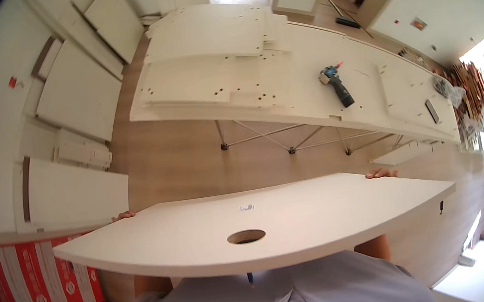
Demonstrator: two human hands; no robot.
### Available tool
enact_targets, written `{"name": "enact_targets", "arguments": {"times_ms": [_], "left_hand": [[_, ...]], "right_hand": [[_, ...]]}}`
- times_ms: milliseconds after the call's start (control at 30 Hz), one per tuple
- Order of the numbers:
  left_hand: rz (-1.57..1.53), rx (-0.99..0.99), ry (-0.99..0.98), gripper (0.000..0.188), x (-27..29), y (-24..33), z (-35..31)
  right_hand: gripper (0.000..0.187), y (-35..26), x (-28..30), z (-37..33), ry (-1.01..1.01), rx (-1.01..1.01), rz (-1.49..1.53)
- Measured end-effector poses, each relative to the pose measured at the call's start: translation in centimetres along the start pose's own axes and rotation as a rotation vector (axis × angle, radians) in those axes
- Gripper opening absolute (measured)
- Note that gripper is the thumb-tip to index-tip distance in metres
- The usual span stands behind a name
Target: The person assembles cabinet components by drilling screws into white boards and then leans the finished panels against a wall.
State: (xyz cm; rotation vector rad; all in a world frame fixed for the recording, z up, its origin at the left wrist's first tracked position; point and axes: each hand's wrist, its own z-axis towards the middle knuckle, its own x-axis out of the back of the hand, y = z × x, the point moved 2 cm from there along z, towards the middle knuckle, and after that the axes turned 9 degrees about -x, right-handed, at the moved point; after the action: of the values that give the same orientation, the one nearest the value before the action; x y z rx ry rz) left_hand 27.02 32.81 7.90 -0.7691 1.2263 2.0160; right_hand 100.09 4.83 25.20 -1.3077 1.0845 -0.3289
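Observation:
I hold a wide white board [316,212] flat in front of my body. It has an oval-looking hole [247,236] near its closer edge and a small pale label [246,208]. The fingers of my left hand [123,215] curl over the far edge at the left. At the right, my right hand [381,173] grips the same edge. Both palms and most of the forearms are hidden beneath the board. A short dark peg [250,277] sticks out under the near edge, and a dark fitting [441,207] shows below the right end.
Ahead stands a long white worktable [325,38] on crossed metal legs [293,149], bearing stacked drilled panels [197,37], a cordless drill [336,85] and a dark flat block [432,111]. More panels [78,92] lean at the left. Red-and-white packaging [41,287] lies lower left; a broom [347,22] is behind.

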Motion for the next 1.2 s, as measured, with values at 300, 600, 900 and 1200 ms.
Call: {"name": "enact_targets", "arguments": {"times_ms": [300,600,900,1200], "left_hand": [[-0.08,0.062,0.325,0.033,4.8,8.8,-16.2],[0.027,-0.153,0.61,0.04,10.5,26.8,-34.4],[0.107,-0.452,0.822,0.046,16.0,38.7,-47.0],[0.075,-0.67,1.673,0.038,13.1,43.4,-47.7]], "right_hand": [[0.059,-0.5,-8.6,-0.6,-0.466,0.144,-0.069],[0.073,3.5,-21.5,-5.1,-1.277,0.035,-0.231],[0.072,6.7,-30.9,-20.0,-1.355,-0.166,-0.206],[0.053,10.3,-40.4,-31.3,-1.168,0.22,-0.423]]}}
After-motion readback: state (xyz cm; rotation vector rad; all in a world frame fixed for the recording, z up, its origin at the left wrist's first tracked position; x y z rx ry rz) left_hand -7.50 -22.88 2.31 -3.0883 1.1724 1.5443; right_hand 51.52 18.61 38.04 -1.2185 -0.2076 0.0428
